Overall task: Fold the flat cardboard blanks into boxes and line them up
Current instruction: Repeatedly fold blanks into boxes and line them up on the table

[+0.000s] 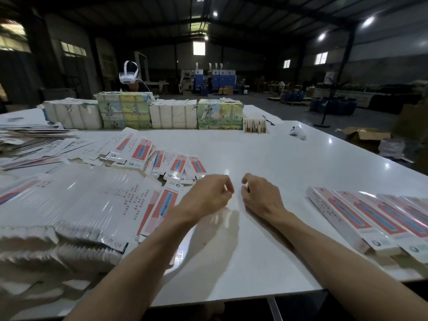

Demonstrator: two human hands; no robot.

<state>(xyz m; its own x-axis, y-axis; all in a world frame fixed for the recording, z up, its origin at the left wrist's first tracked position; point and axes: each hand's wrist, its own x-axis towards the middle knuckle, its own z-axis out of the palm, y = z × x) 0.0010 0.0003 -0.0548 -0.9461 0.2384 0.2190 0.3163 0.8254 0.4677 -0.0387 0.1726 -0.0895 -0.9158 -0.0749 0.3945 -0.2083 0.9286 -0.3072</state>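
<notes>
L hand (203,195) & R hand (259,195) are hovering mid-counter (254,154), btwn flat blanks (92,200) and boxes (361,216) lining up at R, so both are reachable. L fingers (228,185) are curling on nothing; R fingers (246,181) are maybe pinching smth, can't tell.

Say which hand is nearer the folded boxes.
Right. The right hand is left of the folded boxes; the left hand lies farther left, by the flat blanks.

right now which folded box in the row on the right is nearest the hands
The leftmost box of the row, its white side wall facing the right hand; the rest lie farther right.
</notes>
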